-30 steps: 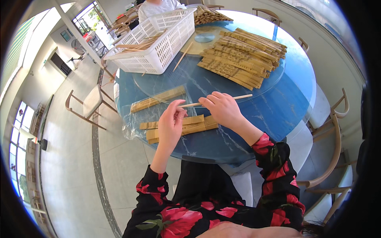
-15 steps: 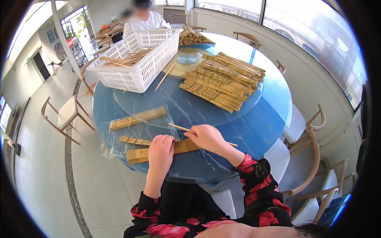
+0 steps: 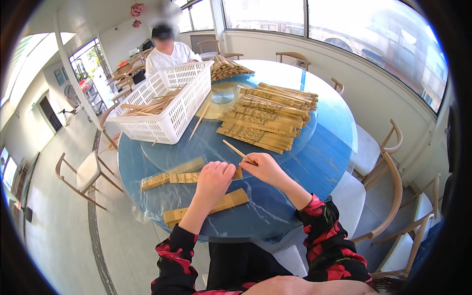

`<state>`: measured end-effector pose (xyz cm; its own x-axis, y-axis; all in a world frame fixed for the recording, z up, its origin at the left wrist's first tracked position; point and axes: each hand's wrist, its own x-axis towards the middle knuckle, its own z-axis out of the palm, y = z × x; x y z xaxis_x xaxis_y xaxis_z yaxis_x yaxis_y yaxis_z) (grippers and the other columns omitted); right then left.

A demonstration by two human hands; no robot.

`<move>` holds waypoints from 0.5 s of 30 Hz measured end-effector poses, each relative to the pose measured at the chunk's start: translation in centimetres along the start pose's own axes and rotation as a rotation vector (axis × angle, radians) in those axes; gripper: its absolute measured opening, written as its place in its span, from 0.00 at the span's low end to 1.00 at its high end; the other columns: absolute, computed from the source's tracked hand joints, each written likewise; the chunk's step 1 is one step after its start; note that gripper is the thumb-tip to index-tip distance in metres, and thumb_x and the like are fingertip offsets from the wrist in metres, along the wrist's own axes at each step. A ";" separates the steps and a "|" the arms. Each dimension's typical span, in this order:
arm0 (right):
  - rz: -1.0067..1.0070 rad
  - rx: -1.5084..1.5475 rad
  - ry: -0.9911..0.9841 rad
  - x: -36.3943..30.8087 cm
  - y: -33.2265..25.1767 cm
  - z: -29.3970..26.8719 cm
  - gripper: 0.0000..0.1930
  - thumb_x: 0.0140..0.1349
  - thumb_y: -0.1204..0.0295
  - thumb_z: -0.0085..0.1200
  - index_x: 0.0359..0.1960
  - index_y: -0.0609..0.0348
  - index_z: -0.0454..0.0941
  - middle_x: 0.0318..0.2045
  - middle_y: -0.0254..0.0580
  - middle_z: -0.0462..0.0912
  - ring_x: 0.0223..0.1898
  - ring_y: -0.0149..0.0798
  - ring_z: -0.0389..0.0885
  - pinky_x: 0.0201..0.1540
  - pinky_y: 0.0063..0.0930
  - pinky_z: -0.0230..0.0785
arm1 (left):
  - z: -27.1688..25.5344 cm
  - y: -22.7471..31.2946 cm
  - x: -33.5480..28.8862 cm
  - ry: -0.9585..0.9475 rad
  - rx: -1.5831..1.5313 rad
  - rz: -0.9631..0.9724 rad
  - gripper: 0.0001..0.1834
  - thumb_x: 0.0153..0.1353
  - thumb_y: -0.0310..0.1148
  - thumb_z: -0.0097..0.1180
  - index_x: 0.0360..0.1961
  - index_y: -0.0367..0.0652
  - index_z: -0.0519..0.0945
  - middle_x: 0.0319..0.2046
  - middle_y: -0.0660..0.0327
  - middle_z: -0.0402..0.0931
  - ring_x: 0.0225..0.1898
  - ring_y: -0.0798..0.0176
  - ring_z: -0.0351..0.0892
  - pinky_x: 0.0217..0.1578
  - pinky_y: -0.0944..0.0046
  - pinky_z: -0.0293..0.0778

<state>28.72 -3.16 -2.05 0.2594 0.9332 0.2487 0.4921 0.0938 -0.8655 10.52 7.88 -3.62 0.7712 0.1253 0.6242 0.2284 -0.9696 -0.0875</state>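
Note:
My left hand (image 3: 215, 179) is closed on a gold-brown printed paper chopstick sleeve (image 3: 184, 178), which sticks out on both sides of the fingers. Just to its right, my right hand (image 3: 265, 169) grips wooden chopsticks (image 3: 235, 150) that point up and to the left; whether one or two cannot be told. The hands nearly meet at the sleeve's right end. Nearer to me, flat sleeves (image 3: 231, 200) lie on the blue table, partly behind my left forearm. Past the held sleeve, another sleeve lies under clear plastic wrap (image 3: 189, 164).
A white slatted basket (image 3: 169, 130) of loose wooden chopsticks stands far left on the round table (image 3: 295, 196). One chopstick (image 3: 199, 122) lies beside it. A large stack of sleeves (image 3: 270, 118) sits at the right, a bundle (image 3: 228, 68) behind. Across sits a person (image 3: 169, 59). Chairs surround the table.
Both hands have moved away from me, and the left has lifted the printed sleeve off the flat ones. The chopsticks in my right hand now tilt more steeply. My view has tilted upward.

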 end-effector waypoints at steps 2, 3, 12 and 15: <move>-0.089 -0.144 0.050 -0.2 0.4 0.0 0.20 0.69 0.56 0.59 0.32 0.65 0.83 0.18 0.35 0.76 0.22 0.30 0.73 0.26 0.31 0.63 | 0.4 0.3 -1.0 0.008 -0.099 -0.058 0.18 0.48 0.27 0.67 0.40 0.45 0.74 0.35 0.60 0.77 0.42 0.54 0.79 0.42 0.55 0.77; -0.053 -0.135 0.021 -0.3 0.3 0.0 0.20 0.69 0.56 0.59 0.33 0.65 0.84 0.19 0.36 0.77 0.22 0.31 0.74 0.26 0.32 0.64 | 0.4 0.4 -1.3 0.010 -0.125 -0.074 0.20 0.46 0.26 0.68 0.41 0.45 0.74 0.35 0.60 0.77 0.42 0.53 0.79 0.42 0.54 0.77; 0.081 0.084 -0.204 -0.3 -0.2 0.4 0.11 0.66 0.67 0.60 0.36 0.64 0.83 0.19 0.37 0.80 0.22 0.28 0.76 0.27 0.27 0.67 | 0.1 1.0 -2.1 0.104 -0.245 -0.179 0.22 0.42 0.20 0.70 0.39 0.43 0.73 0.35 0.58 0.76 0.40 0.49 0.78 0.40 0.53 0.76; 0.111 0.117 -0.228 -0.5 -0.3 0.1 0.09 0.67 0.70 0.58 0.37 0.65 0.83 0.19 0.34 0.80 0.22 0.26 0.74 0.26 0.24 0.65 | -0.4 1.1 -2.0 0.113 -0.303 -0.236 0.23 0.40 0.19 0.71 0.37 0.43 0.73 0.35 0.58 0.77 0.39 0.48 0.78 0.39 0.52 0.76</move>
<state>28.35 -3.59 -2.01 0.1059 0.9927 0.0572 0.3681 0.0143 -0.9297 9.00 6.51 -4.65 0.6443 0.3449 0.6826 0.1932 -0.9370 0.2910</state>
